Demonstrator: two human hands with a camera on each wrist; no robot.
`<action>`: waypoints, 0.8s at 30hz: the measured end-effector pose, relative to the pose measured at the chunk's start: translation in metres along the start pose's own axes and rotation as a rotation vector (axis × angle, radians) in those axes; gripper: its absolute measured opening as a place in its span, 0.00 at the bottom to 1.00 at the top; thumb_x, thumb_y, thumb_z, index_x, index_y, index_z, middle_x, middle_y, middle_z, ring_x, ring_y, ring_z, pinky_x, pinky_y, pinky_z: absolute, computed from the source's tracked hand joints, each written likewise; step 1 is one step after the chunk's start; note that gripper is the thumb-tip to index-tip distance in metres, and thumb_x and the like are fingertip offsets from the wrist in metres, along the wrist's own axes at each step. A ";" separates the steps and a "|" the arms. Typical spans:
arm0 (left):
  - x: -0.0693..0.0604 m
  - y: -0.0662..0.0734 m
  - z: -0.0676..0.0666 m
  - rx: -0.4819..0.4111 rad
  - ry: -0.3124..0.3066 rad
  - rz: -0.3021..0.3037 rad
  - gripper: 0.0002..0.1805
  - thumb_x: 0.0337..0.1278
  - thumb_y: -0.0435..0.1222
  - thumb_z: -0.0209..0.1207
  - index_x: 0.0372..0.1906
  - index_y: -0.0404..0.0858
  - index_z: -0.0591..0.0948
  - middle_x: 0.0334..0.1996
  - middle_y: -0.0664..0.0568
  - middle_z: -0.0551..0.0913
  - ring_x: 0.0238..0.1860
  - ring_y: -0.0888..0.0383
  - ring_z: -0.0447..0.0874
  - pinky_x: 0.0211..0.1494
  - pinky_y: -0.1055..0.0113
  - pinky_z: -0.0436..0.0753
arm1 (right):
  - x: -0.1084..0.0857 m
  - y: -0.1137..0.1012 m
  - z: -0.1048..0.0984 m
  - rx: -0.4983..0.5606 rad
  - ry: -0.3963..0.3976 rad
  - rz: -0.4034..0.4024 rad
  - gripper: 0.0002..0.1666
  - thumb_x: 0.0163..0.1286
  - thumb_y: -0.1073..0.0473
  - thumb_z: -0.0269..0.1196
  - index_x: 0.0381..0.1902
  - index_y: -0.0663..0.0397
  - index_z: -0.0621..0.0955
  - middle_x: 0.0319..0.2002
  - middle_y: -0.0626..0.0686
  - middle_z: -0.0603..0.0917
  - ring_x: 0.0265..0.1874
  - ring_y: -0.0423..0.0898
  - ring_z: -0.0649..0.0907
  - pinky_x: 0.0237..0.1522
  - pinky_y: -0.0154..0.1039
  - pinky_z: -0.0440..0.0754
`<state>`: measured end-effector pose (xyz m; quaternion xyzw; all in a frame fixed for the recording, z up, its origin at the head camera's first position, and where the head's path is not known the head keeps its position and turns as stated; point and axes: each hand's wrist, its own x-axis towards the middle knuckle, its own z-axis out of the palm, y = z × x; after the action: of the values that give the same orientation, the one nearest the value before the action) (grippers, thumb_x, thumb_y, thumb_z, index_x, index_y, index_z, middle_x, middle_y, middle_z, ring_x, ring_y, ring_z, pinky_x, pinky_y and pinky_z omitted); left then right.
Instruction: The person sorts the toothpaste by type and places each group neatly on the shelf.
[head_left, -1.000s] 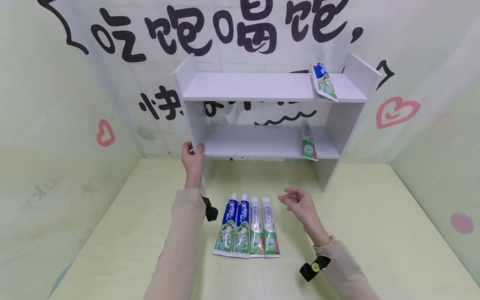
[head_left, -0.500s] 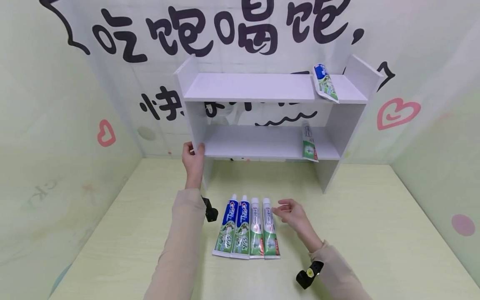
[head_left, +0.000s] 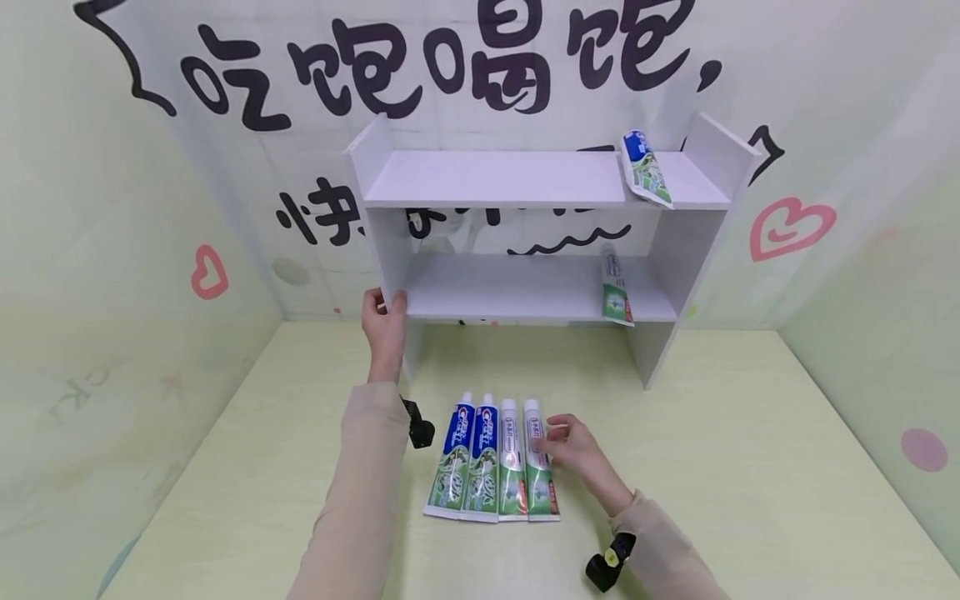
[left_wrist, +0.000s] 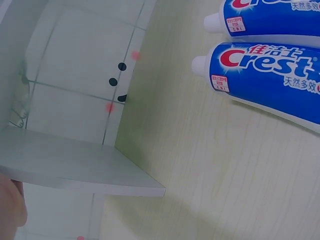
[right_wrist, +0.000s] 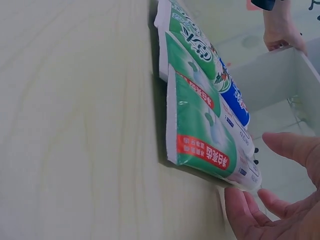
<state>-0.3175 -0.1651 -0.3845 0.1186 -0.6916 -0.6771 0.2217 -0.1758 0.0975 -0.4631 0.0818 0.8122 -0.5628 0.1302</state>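
Four toothpaste tubes lie side by side on the table: two blue-and-green ones (head_left: 452, 458) (head_left: 482, 458) at left, two white-and-green ones (head_left: 512, 458) (head_left: 538, 458) at right. My right hand (head_left: 576, 450) is at the rightmost tube's right edge, thumb over it, fingers parted around its side; the right wrist view shows the thumb (right_wrist: 290, 147) apart from the fingers and no closed grip. With my left hand (head_left: 384, 329) I grip the left side panel of the white shelf (head_left: 510, 287), thumb on its front edge.
A blue-and-green tube (head_left: 647, 171) lies on the top board towards the right, its end over the front edge. Below it, a white-and-green tube (head_left: 617, 292) lies on the middle board. Patterned walls (head_left: 862, 167) stand behind and on both sides.
My right hand has moved left and nearer to me, from beside the tubes to the rightmost one. My left hand stays on the shelf panel.
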 end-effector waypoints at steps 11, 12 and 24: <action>0.000 0.000 0.000 0.004 0.007 0.013 0.13 0.57 0.38 0.54 0.46 0.38 0.70 0.39 0.57 0.68 0.36 0.62 0.67 0.37 0.71 0.70 | -0.001 0.001 0.006 -0.025 -0.020 -0.040 0.37 0.50 0.63 0.67 0.56 0.69 0.66 0.47 0.67 0.75 0.40 0.53 0.79 0.39 0.41 0.81; 0.000 0.000 0.000 0.006 0.006 0.014 0.13 0.57 0.39 0.53 0.46 0.38 0.70 0.39 0.57 0.68 0.37 0.62 0.67 0.37 0.71 0.70 | 0.000 0.000 0.006 -0.033 -0.020 -0.042 0.37 0.49 0.63 0.68 0.56 0.69 0.66 0.46 0.66 0.76 0.40 0.52 0.79 0.39 0.41 0.81; -0.001 0.001 0.001 0.019 0.006 0.016 0.14 0.57 0.39 0.53 0.47 0.38 0.70 0.40 0.56 0.69 0.38 0.61 0.67 0.39 0.70 0.70 | 0.002 0.003 0.013 -0.124 -0.001 -0.058 0.33 0.48 0.65 0.68 0.51 0.68 0.68 0.38 0.60 0.77 0.32 0.46 0.78 0.33 0.36 0.80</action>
<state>-0.3165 -0.1637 -0.3842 0.1172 -0.6982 -0.6683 0.2283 -0.1750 0.0864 -0.4703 0.0497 0.8475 -0.5149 0.1190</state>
